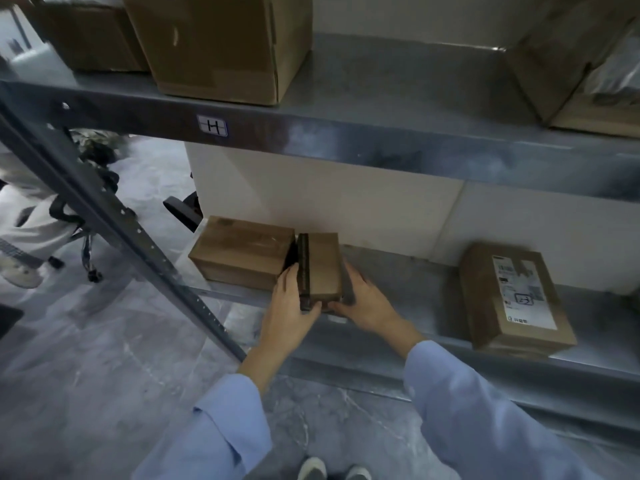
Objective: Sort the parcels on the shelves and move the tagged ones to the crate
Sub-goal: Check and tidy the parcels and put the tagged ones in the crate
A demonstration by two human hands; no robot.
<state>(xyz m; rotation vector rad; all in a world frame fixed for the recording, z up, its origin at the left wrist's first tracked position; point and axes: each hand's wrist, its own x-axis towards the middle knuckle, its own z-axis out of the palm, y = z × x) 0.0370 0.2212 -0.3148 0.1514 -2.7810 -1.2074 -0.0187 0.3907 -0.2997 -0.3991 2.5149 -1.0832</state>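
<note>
On the lower shelf (pixel 415 292), left end, both hands clamp one small parcel (pixel 323 265). Left hand (pixel 289 306) wraps its left side, fingers pushed into the gap beside the neighbouring box (pixel 242 251), thumb hooked at the front bottom corner. Right hand (pixel 367 303) grips the right side, thumb at the same front edge. Hands sit close together, only the parcel's width between them.

Parcel is plain brown cardboard with a dark strip down its left edge; tape or a dark face, too blurred to tell. No tag visible on the faces shown. It touches or nearly touches the neighbouring box. Whether its base rests on the shelf or is lifted, cannot tell.

Handling, as a judgement: small rigid carton, probably light to moderate, since two hands span it easily. Cardboard looks dry and grippy, with stiff corners; walls may dent if squeezed mid-panel. Best hold is the one here: opposite side faces, low near the front corners, thumbs under the front edge. The tight gap on the left suggests drawing it straight forward, not sideways.

Well apart on the right lies a labelled parcel (pixel 516 299), flat, white shipping label up, a likely tagged candidate. Upper shelf (pixel 346 133) carries a big carton (pixel 221 46) and others. Crate not in view.
</note>
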